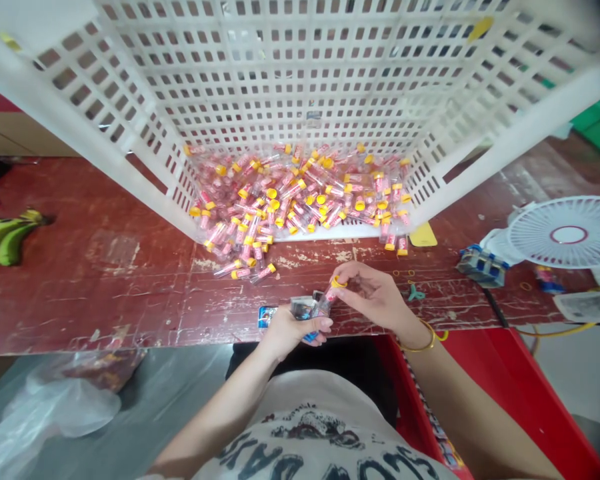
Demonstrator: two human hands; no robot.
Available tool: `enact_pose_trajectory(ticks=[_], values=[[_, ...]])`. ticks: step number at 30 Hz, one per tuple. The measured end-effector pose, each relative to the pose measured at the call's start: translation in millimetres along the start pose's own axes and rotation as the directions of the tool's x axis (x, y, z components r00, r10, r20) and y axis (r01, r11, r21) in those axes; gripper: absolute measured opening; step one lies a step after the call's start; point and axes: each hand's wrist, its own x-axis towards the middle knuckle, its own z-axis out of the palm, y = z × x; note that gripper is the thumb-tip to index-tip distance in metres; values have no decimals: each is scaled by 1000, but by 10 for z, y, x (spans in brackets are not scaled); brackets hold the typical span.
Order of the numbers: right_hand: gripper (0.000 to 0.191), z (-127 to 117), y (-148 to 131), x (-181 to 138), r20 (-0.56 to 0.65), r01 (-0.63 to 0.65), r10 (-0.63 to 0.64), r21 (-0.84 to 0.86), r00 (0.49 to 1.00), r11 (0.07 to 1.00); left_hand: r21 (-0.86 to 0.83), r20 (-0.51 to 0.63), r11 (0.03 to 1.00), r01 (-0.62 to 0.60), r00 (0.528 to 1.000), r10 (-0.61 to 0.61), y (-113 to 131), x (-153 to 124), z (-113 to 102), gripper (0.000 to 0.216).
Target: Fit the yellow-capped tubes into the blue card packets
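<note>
Near the table's front edge, my right hand pinches the yellow cap of a small clear tube with a pink label. The tube's lower end slants down toward my left hand. My left hand is closed around small blue and silver printed packets, one of which sticks out past the fingers on the left. Whether the left fingers also touch the tube is hard to make out. Ahead of both hands, a heap of similar yellow-capped tubes lies in a white basket tipped on its side, spilling onto the table.
The white plastic basket opens toward me on the worn red table. Bananas lie at left. At right are a white fan, a bundle of blue packets and a yellow card. A red container stands below.
</note>
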Motion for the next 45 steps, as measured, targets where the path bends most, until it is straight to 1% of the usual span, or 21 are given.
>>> enact_pose_trajectory(ticks=[3, 5, 6, 7, 9, 11, 12, 15, 18, 20, 22, 24, 26, 28, 31, 35, 38, 41, 43, 44, 45], values=[[6, 18, -139, -65, 35, 118, -114, -149, 993, 982, 48, -29, 999, 2, 1000, -1, -23, 35, 13, 35], [5, 18, -163, -76, 25, 110, -108, -189, 994, 976, 46, -22, 999, 2, 1000, -1, -32, 42, 28, 37], [6, 14, -139, -73, 6, 71, -71, -169, 997, 983, 23, -12, 1000, -3, 1000, 3, -32, 38, 35, 37], [7, 9, -92, -65, -17, 8, -10, -119, 1000, 993, -8, 0, 1000, -7, 1000, 7, -28, 30, 43, 38], [12, 4, 49, -50, -63, -152, 156, 60, 986, 987, -75, 34, 997, -3, 999, 6, -8, 5, 53, 38], [16, 19, 205, -46, -89, -272, 305, 268, 948, 924, -115, 60, 993, 23, 998, -16, 19, -19, 58, 38], [17, 35, 271, -53, -96, -299, 352, 353, 931, 887, -123, 70, 992, 37, 997, -28, 31, -27, 58, 38], [18, 102, 381, -96, -132, -285, 386, 471, 913, 835, -162, 96, 984, 75, 994, -60, 50, -21, 62, 40], [15, 141, 375, -129, -223, -211, 344, 464, 912, 860, -212, 93, 972, 102, 992, -84, 45, 16, 81, 40], [15, 135, 338, -128, -307, -152, 333, 491, 891, 858, -217, 60, 971, 100, 994, -89, 34, 46, 101, 40], [18, 122, 296, -123, -363, -121, 375, 562, 853, 818, -196, 22, 977, 83, 997, -80, 19, 72, 122, 41], [23, 129, 260, -130, -326, -183, 462, 620, 825, 763, -173, -11, 983, 60, 998, -63, 2, 92, 140, 42], [29, 168, 237, -156, -216, -328, 532, 583, 819, 743, -167, -29, 985, 44, 998, -49, -11, 104, 154, 43], [36, 222, 229, -186, -113, -446, 550, 463, 827, 766, -180, -26, 983, 32, 999, -38, -17, 102, 160, 45], [44, 259, 228, -203, -65, -486, 534, 332, 843, 808, -188, 9, 982, 26, 1000, -25, -13, 66, 142, 46], [46, 176, 194, -180, -85, -473, 516, 298, 852, 829, -93, 82, 996, -3, 997, 11, -1, -17, 71, 43], [43, 93, 141, -157, -80, -458, 499, 295, 863, 839, -34, 80, 999, 10, 997, -7, 6, -47, 31, 41], [33, 41, 82, -104, -200, -444, 544, 389, 814, 807, -38, 47, 999, 22, 999, -21, 14, -41, 33, 37], [28, 21, 44, -52, -296, -397, 546, 436, 784, 807, -46, 30, 999, 23, 999, -22, 19, -35, 50, 38], [26, 17, 25, -25, -317, -370, 518, 424, 794, 827, -43, 27, 999, 23, 999, -22, 22, -34, 60, 38], [24, 16, 7, -1, -318, -346, 474, 383, 821, 857, -36, 27, 999, 20, 999, -19, 23, -34, 70, 38]])
